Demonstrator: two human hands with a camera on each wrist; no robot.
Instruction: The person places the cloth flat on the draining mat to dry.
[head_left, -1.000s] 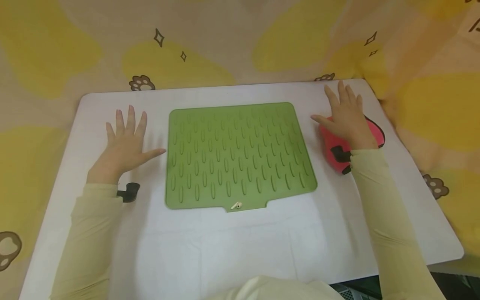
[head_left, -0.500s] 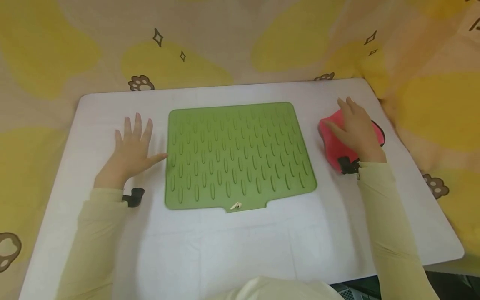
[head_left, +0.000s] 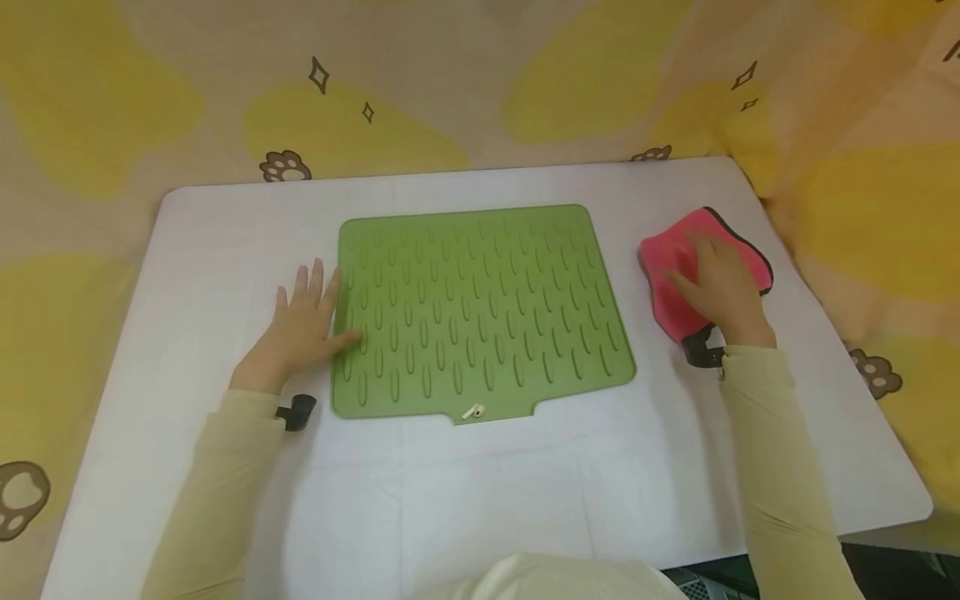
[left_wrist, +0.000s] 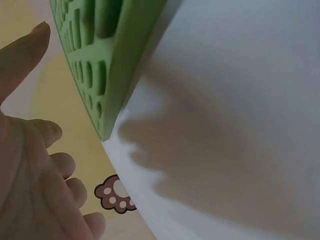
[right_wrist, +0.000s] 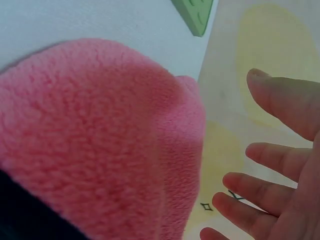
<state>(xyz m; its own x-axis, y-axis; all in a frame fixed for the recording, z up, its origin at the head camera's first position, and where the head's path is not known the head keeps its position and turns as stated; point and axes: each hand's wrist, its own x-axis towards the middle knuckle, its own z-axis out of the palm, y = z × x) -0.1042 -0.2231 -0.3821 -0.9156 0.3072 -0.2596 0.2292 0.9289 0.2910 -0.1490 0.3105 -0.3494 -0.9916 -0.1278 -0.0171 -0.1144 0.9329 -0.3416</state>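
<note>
Hovering spread wide, left hand over edge of green mat, right hand above pink fleecy cloth

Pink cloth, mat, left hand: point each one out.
Pink cloth (right_wrist: 105, 125): right wrist view, on its fuzzy surface.
Mat (head_left: 480, 308): head view, middle of its ridged top.
Left hand (head_left: 297, 335): head view, back of the hand.

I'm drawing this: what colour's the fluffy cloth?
The cloth is pink; the right wrist view shows best.
</note>
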